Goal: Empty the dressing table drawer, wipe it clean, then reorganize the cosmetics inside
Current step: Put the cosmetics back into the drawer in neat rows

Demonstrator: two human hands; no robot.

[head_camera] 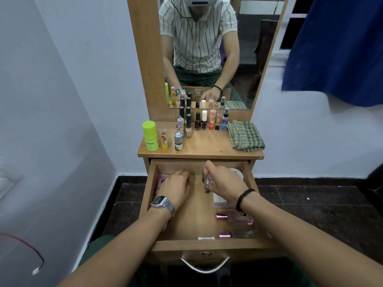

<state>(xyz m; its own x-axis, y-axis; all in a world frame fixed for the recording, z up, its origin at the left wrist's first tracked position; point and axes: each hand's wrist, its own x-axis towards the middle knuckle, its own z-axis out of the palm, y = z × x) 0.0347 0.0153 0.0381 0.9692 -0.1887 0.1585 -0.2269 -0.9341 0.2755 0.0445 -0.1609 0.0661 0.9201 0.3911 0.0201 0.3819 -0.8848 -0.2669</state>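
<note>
- Drawer [148,195] pulled fully open below the dressing table top [207,145].
- Left hand [176,186] inside drawer, far-left part, fingers curled over a pink packet [160,181]; whether it actually grips the packet: cannot tell.
- Right hand [224,180] inside drawer, far-right part, pinching a small clear bottle [208,181].
- Pink perfume bottle [241,217] lies along drawer's right wall.
- Above the drawer, on the top: green tube [150,136], a row of nail polish bottles [201,121], folded checked cloth [245,135].
</note>
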